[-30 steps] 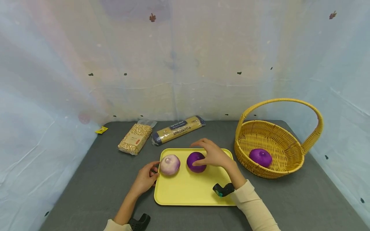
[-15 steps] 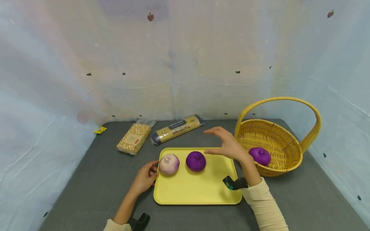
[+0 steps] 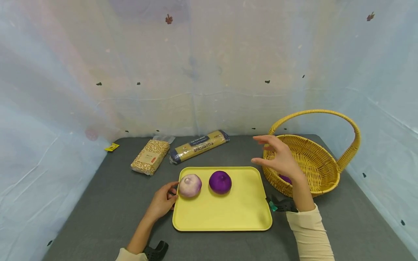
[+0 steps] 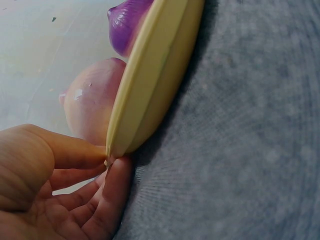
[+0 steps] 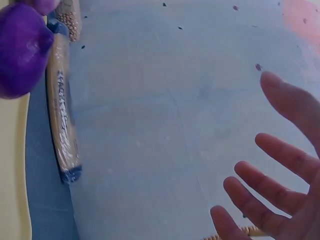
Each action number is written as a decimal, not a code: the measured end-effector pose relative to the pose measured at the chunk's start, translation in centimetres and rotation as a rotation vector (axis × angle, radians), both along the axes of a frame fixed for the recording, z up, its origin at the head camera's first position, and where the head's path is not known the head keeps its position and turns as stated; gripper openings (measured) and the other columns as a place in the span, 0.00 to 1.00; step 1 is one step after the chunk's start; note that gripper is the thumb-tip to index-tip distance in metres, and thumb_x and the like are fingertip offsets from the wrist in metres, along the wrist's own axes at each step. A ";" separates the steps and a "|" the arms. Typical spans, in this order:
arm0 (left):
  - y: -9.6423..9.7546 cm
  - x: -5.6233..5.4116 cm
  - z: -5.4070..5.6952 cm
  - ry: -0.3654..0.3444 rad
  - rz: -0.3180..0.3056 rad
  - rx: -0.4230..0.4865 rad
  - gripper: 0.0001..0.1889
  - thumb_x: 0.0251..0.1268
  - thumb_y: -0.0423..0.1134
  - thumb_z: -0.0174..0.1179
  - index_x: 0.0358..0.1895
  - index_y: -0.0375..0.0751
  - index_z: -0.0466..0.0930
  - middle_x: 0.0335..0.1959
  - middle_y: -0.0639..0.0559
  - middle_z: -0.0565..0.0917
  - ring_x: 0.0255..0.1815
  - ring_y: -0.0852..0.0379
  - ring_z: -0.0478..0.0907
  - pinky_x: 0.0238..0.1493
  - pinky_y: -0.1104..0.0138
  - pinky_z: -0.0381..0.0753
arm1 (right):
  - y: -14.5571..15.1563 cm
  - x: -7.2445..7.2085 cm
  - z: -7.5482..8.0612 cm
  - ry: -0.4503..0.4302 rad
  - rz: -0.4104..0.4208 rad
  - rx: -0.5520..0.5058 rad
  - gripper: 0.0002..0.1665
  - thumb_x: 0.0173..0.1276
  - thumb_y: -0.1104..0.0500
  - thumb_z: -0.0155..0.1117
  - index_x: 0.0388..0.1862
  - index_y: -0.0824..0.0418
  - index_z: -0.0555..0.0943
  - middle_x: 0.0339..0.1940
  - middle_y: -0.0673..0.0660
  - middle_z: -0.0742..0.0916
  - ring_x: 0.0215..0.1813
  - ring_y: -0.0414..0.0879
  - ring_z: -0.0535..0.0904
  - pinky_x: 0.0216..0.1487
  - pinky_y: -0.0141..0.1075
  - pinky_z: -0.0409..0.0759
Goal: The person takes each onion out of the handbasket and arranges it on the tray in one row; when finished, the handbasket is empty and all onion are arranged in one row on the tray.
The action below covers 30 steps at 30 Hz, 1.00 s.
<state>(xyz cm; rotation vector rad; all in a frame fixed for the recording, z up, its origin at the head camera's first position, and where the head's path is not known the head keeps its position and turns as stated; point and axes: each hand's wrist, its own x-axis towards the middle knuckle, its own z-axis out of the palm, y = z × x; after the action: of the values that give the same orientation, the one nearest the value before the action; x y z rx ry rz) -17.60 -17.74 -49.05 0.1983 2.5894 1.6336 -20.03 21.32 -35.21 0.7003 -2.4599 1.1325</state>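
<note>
My left hand (image 3: 161, 203) pinches the left rim of a yellow tray (image 3: 222, 215) between thumb and fingers; the left wrist view shows this grip close up. On the tray sit a pale purple-white onion (image 3: 190, 185), near that hand, and a dark purple onion (image 3: 220, 182) to its right. My right hand (image 3: 278, 156) is held up over the gap between the tray and the yellow wicker basket (image 3: 307, 143), fingers spread and nothing in them. Another purple onion (image 3: 285, 178) lies inside the basket, mostly hidden by the right hand and wrist.
Behind the tray lie a bag of pale grains (image 3: 151, 156) and a pack of spaghetti (image 3: 200, 146). The basket's tall handle (image 3: 315, 111) arches upward at the right. A pale plastic sheet (image 3: 196, 72) hangs behind the grey table (image 3: 107, 217).
My right hand has moved away from the dark purple onion, rightward to the basket's near left side, carrying nothing. The left hand stays on the tray rim.
</note>
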 end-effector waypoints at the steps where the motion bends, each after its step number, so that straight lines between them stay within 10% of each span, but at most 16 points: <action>1: 0.0 0.0 0.0 0.002 -0.001 -0.002 0.23 0.55 0.20 0.57 0.57 0.31 0.72 0.33 0.45 0.75 0.22 0.57 0.75 0.13 0.67 0.78 | 0.1 0.3 0.3 0.014 0.009 -0.019 0.39 0.46 0.65 0.77 0.60 0.60 0.73 0.54 0.55 0.78 0.54 0.40 0.73 0.53 0.34 0.78; 5: 0.0 0.0 -0.1 0.004 0.000 -0.006 0.23 0.55 0.20 0.57 0.57 0.31 0.72 0.32 0.45 0.75 0.21 0.57 0.74 0.13 0.67 0.78 | 0.3 1.2 1.4 0.044 0.030 -0.091 0.40 0.44 0.73 0.74 0.59 0.68 0.72 0.53 0.60 0.78 0.52 0.31 0.72 0.50 0.20 0.75; 19: -0.1 -0.2 -0.2 0.012 0.005 -0.007 0.23 0.55 0.20 0.57 0.57 0.32 0.73 0.32 0.45 0.75 0.20 0.59 0.74 0.13 0.68 0.78 | 3.0 2.5 1.1 0.002 -0.141 -0.204 0.33 0.53 0.75 0.67 0.60 0.71 0.71 0.49 0.47 0.78 0.52 0.41 0.75 0.47 0.25 0.79; 30: -0.1 -0.2 -0.2 -0.003 0.006 -0.010 0.23 0.55 0.21 0.57 0.57 0.33 0.73 0.32 0.45 0.74 0.21 0.58 0.74 0.13 0.67 0.78 | 6.8 1.8 -2.7 -0.086 -0.250 -0.247 0.36 0.57 0.69 0.67 0.66 0.63 0.66 0.48 0.50 0.78 0.50 0.43 0.75 0.46 0.22 0.77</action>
<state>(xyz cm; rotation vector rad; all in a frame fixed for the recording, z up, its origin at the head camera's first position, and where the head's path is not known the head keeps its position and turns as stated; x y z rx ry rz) -17.77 -17.86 -49.28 0.1870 2.5978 1.6211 -18.20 28.13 -37.87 0.2694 -2.3374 1.3561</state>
